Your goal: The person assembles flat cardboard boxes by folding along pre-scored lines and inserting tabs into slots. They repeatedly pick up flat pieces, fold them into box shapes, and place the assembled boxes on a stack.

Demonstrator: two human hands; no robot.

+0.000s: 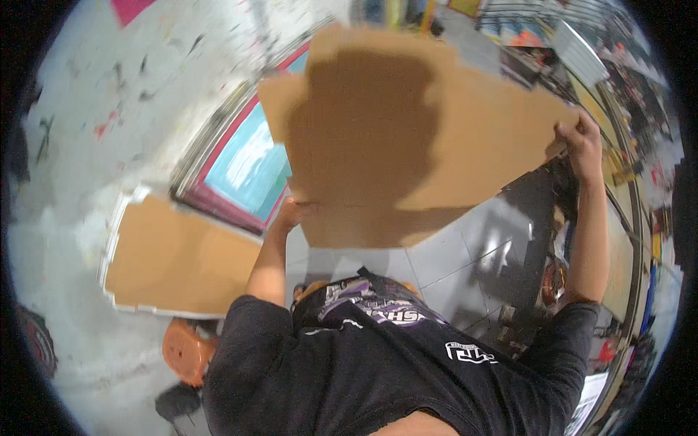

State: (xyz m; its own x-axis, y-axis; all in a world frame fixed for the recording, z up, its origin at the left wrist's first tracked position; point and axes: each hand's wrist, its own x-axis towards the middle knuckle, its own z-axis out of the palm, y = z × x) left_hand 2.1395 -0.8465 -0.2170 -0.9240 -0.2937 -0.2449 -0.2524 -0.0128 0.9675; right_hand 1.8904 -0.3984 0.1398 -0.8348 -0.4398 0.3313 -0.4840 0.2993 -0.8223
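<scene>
A large flat sheet of brown cardboard [480, 134] with a notched outline is held up before me. My right hand [583, 147] pinches its right-hand tip, the fingers closed on the edge. Down at its lower left edge, my left hand [290, 212] grips the sheet; most of those fingers are hidden behind it. A fold or crease runs across the lower part, and a dark shadow falls over the middle. To the left lies a second piece of cardboard [174, 254] with white edges, touched by neither hand.
Framed screens [243, 163] with light blue mesh lean against the paint-marked wall [123, 94] at the left. An orange stool [187, 352] stands under the second cardboard. Grey floor tiles [443, 251] show below the sheet. Cluttered shelving [632, 94] lines the right side.
</scene>
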